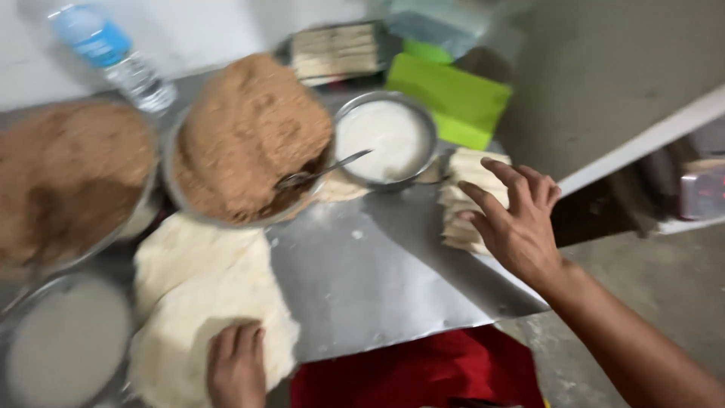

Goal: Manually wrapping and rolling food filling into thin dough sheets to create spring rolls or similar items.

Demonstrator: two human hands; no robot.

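Pale dough sheets (204, 302) lie flat under the left hand (236, 368). Right hand (516, 223), fingers spread and empty, touches the folded stack (462, 198); lifting one piece cleanly likely needs a light pinch.

whole view motion-blurred. left hand (236, 368) cut off at bottom edge, wrist unseen. brown bowl (64, 177) and pale bowl (64, 344) cropped at left. bottle (113, 54) top cut off. shelf items (698, 189) unreadable.

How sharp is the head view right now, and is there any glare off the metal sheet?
Head view: motion blur smears everything, worst at the left bowls of brown filling; the right hand and left hand read only in outline. The metal sheet shows a soft sheen, no hard glare. The lower right floor is dim.
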